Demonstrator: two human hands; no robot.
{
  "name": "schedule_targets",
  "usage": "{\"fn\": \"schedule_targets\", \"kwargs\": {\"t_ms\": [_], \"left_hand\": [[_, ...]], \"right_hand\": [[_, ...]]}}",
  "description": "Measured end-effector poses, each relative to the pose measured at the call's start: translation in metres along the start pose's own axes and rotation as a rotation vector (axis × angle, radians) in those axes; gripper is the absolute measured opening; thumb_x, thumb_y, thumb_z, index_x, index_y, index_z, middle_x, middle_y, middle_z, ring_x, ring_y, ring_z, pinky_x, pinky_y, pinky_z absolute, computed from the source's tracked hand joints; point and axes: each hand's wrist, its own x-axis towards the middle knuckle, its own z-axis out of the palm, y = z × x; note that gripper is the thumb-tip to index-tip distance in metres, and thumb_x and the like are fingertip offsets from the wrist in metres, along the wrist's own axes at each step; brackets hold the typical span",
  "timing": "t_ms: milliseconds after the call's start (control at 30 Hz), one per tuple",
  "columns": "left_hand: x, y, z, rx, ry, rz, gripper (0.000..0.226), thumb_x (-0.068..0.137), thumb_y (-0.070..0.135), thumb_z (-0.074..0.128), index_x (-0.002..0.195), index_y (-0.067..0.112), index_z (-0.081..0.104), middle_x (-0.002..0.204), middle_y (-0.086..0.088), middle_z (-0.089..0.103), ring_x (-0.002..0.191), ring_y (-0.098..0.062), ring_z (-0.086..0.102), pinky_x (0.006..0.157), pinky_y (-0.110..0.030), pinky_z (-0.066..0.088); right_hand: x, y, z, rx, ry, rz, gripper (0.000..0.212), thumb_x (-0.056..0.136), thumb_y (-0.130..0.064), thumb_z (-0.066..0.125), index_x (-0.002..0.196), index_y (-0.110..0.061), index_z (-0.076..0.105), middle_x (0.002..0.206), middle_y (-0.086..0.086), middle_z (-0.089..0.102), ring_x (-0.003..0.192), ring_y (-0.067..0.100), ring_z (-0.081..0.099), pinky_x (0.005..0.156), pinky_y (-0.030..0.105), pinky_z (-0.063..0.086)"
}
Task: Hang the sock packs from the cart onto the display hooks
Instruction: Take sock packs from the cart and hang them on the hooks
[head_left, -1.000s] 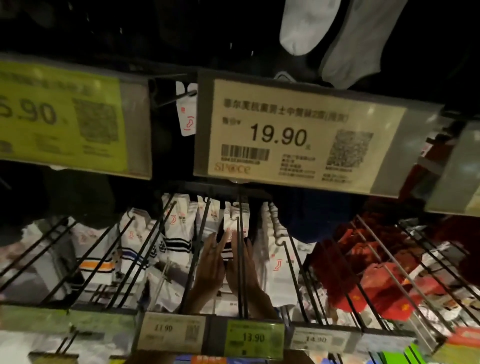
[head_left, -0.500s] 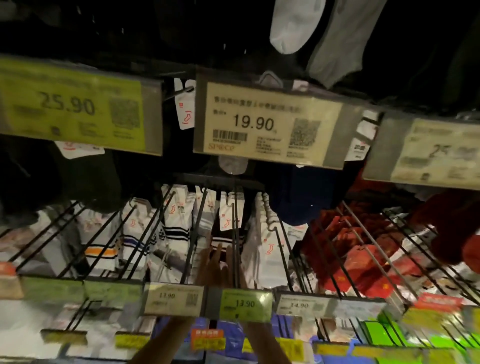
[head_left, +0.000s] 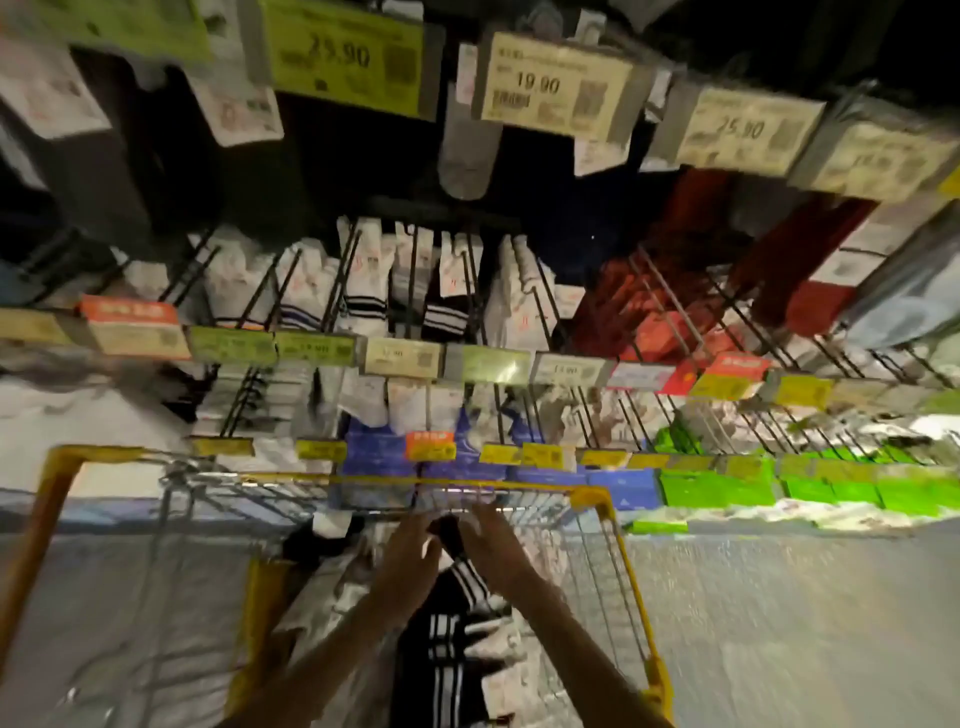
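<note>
Both hands are down in the cart (head_left: 597, 496), one on either side of the top of a black sock pack (head_left: 448, 535) with white stripes. Right hand (head_left: 498, 545): fingers look straight, laid against the pack, no curl I can see. Left hand (head_left: 410, 564): motion blur, so I can't tell if it's pinching or just touching. The pack sits among other packs (head_left: 493, 639), striped and white, in the basket. It's not lifted clear yet.

Handling, my read: light, soft, floppy fabric. The only stiff part is probably a card header at the top. I'd pinch there, beside the hang hole, so the body dangles and the hole faces the hooks (head_left: 470, 291). Grab it mid-body and it folds. I can't see whether there's a slippery sleeve.

Readable text:
- yellow price tag (head_left: 340, 52): "25.90"
- pale tag (head_left: 540, 83): "19.90"
- third tag (head_left: 740, 130): "25.90"

Lower-row tags are too blurred to read. No brand legible.
</note>
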Motion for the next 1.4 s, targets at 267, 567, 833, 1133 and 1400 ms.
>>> {"fn": "schedule_targets", "kwargs": {"t_ms": [267, 567, 833, 1133, 1400], "left_hand": [[-0.063, -0.08, 0.021, 0.159, -0.312, -0.093, 0.069, 0.084, 0.044, 0.032, 0.123, -0.004, 0.063, 0.124, -0.024, 0.064, 0.115, -0.035, 0.063, 0.097, -0.035, 0.045], [-0.064, -0.147, 0.09, 0.179, -0.369, -0.203, 0.03, 0.091, 0.006, 0.053, 0.118, 0.008, 0.065, 0.145, -0.016, 0.048, 0.126, -0.029, 0.053, 0.09, -0.031, 0.048], [-0.057, -0.158, 0.166, 0.421, -0.59, -0.101, 0.055, 0.09, 0.025, 0.068, 0.141, 0.013, 0.05, 0.137, -0.012, 0.054, 0.124, -0.03, 0.052, 0.102, -0.037, 0.043], [-0.077, -0.182, 0.199, 0.646, -0.593, -0.12, 0.065, 0.085, 0.024, 0.069, 0.143, 0.017, 0.039, 0.143, -0.011, 0.046, 0.13, -0.033, 0.046, 0.101, -0.047, 0.046], [-0.097, -0.182, 0.175, 0.433, -0.505, -0.122, 0.066, 0.086, 0.017, 0.071, 0.145, 0.02, 0.04, 0.13, -0.012, 0.054, 0.118, -0.03, 0.055, 0.093, -0.037, 0.047]], "right_hand": [[-0.071, 0.062, 0.034, 0.012, -0.024, 0.125, 0.039, 0.097, -0.014, 0.044, 0.131, 0.004, 0.053, 0.097, 0.015, 0.068, 0.083, 0.007, 0.065, 0.073, 0.02, 0.043], [-0.076, 0.148, 0.09, -0.224, -0.343, 0.189, 0.049, 0.095, -0.005, 0.049, 0.143, -0.005, 0.041, 0.128, 0.024, 0.059, 0.116, 0.036, 0.056, 0.097, 0.035, 0.037], [-0.057, 0.214, 0.128, -0.553, -0.53, 0.103, 0.078, 0.088, -0.024, 0.066, 0.153, -0.023, 0.022, 0.153, 0.02, 0.026, 0.133, 0.041, 0.033, 0.108, 0.047, 0.033], [-0.045, 0.239, 0.152, -0.614, -0.491, 0.026, 0.078, 0.077, -0.021, 0.077, 0.144, -0.018, 0.037, 0.141, 0.02, 0.033, 0.127, 0.038, 0.039, 0.099, 0.044, 0.042], [-0.056, 0.245, 0.131, -0.526, -0.456, -0.033, 0.047, 0.09, -0.014, 0.062, 0.136, -0.02, 0.05, 0.126, 0.008, 0.061, 0.11, 0.029, 0.061, 0.078, 0.032, 0.047]]}}
